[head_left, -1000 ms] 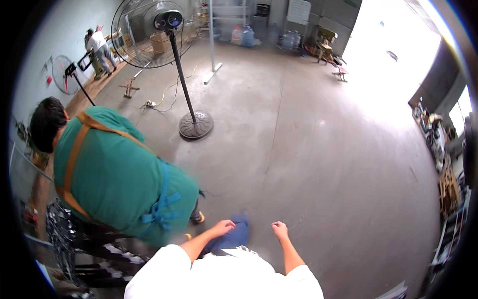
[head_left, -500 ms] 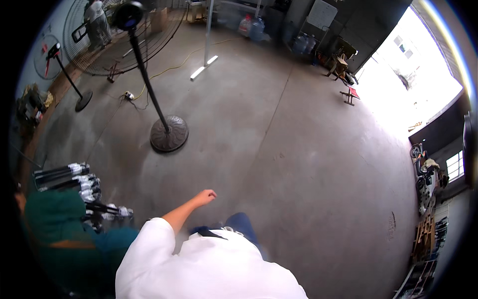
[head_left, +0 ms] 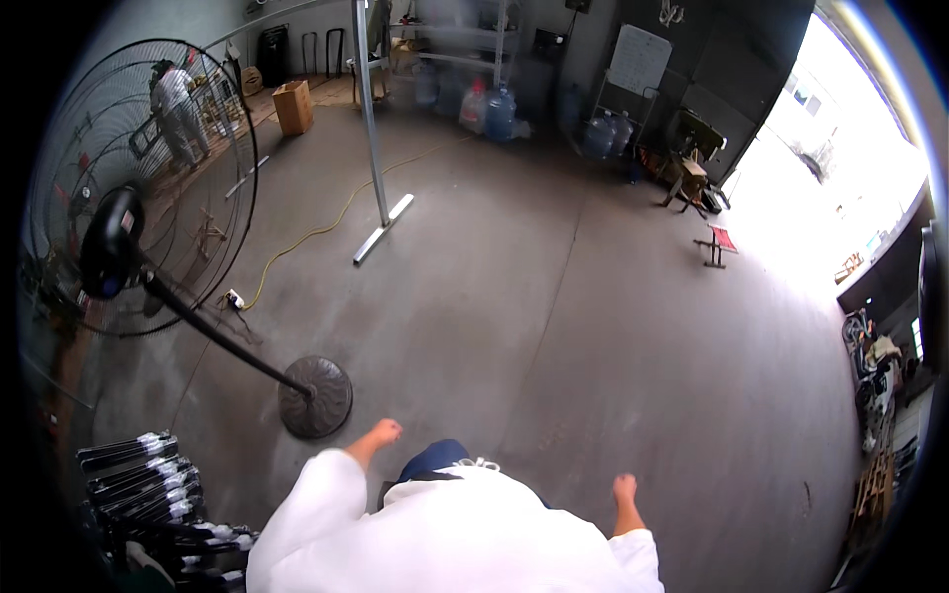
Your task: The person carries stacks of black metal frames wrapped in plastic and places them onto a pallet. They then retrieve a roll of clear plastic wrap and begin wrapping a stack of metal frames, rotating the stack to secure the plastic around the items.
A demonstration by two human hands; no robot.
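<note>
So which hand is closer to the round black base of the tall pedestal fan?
Left. The left hand hangs empty just beside the fan's round black base, while the right hand is on the body's far side.

Both arms hang out from the body, left hand (head_left: 384,431) loosely curled, right hand (head_left: 624,488) fisted, each grip empty.

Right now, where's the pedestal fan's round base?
In the head view, the fan's round base sits on the concrete floor at lower left, just ahead of the left hand, with bundled black rods further left.
</note>
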